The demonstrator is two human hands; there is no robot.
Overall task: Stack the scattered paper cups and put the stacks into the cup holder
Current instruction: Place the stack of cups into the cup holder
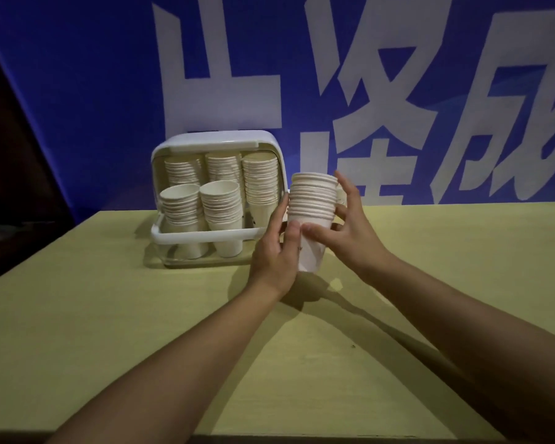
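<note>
Just one head cam, looking forward and down across the table (109, 331), hands close up mid-frame, holder (269, 149) farther back, blue banner (93, 91) behind everything.

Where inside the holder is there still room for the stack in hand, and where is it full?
The cup holder has three back stacks and two front ones; its front right corner, ahead of the tall right stack, looks free. Left hand and right hand grip the held stack beside it.

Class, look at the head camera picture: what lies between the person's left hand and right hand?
The stack of paper cups, upright, held between the left hand and the right hand; the head view shows it.
</note>
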